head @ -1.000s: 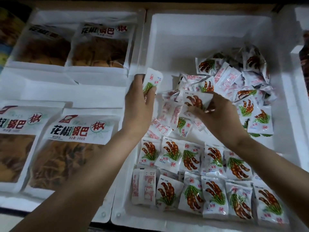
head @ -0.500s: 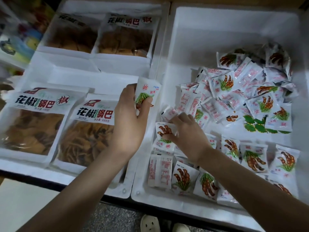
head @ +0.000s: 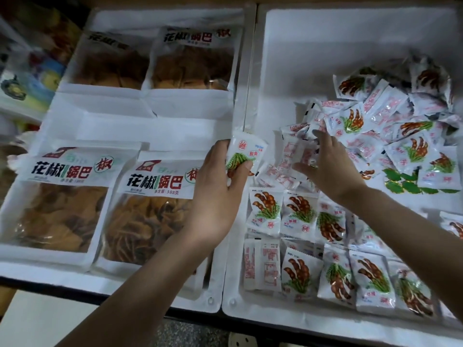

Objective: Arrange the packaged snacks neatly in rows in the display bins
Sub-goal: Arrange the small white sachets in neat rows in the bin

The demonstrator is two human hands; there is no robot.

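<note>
Right at the bottom edge a pale shoe [head: 240, 341] got cut off by the frame, so not much to say there. Just past it, the white foam right bin [head: 250, 313] had its front row [head: 302, 275] of small packets lined up side by side. Most were face up with the brown pod print, and the one at the left end was back side up, showing red text. The right forearm [head: 400, 236] covered the right part of the second row [head: 266, 212], and the far-right packets ran out of frame.

The left hand [head: 218, 196] hung over the seam between the two bins. Its fingers [head: 244, 168] were clamped on one glossy packet [head: 246, 152], thumb on the front and the rest behind it. The right hand [head: 334, 171] lay on the near edge of the loose pile [head: 390, 131], fingers [head: 320, 139] spread apart on the crinkly packets. It was blurry there, and I couldn't make out anything pinched.

Some green leaf-shaped bits [head: 406, 184] poked out from under the pile. In the left bin [head: 50, 274], four big flat pouches [head: 62, 196] with clear windows showed brown crisps, and the far two were dim. Far left was just colourful blur.
</note>
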